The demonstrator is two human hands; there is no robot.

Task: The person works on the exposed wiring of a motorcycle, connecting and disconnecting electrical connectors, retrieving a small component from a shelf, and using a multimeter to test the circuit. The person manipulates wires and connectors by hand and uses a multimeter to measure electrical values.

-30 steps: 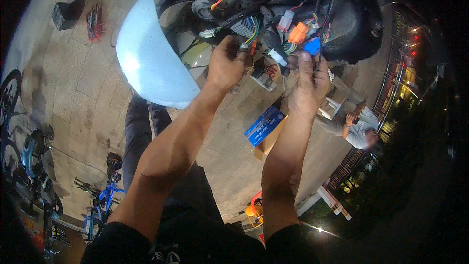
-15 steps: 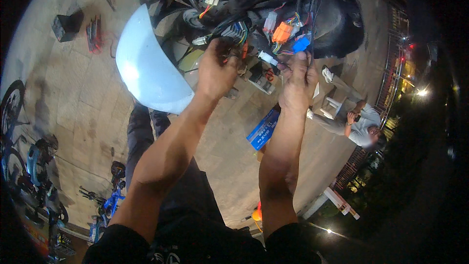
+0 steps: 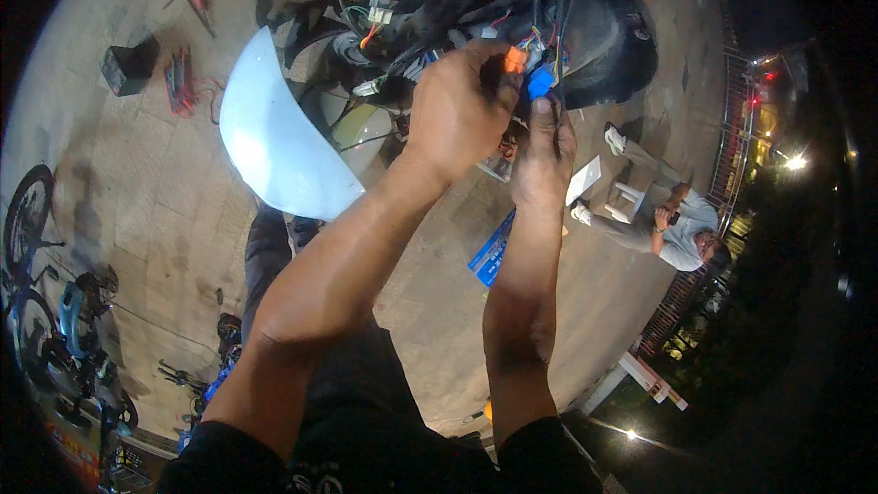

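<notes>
My left hand (image 3: 462, 105) is closed at the exposed wiring, its fingertips in front of the left part of an orange wire connector (image 3: 515, 59). What it grips is hidden behind the fingers. Close beside it, my right hand (image 3: 543, 151) is pinched, thumb up, just below a blue wire connector (image 3: 541, 81). I cannot make out what lies in that pinch. Thin coloured wires (image 3: 533, 40) run up from the connectors into the black vehicle body (image 3: 608, 50). A small white connector (image 3: 367, 88) hangs left of my left hand.
A curved white panel (image 3: 279, 133) stands to the left of the wiring. On the paving lie a black box (image 3: 131, 67), red-and-black leads (image 3: 179, 82) and a blue carton (image 3: 492, 252). At right a person (image 3: 686, 233) sits by a white stool (image 3: 626, 199). Bicycles (image 3: 37, 220) stand far left.
My left hand has moved right, up against my right hand, and partly covers the orange connector. The white connector seen between the hands is now hidden. The whole view has shifted slightly.
</notes>
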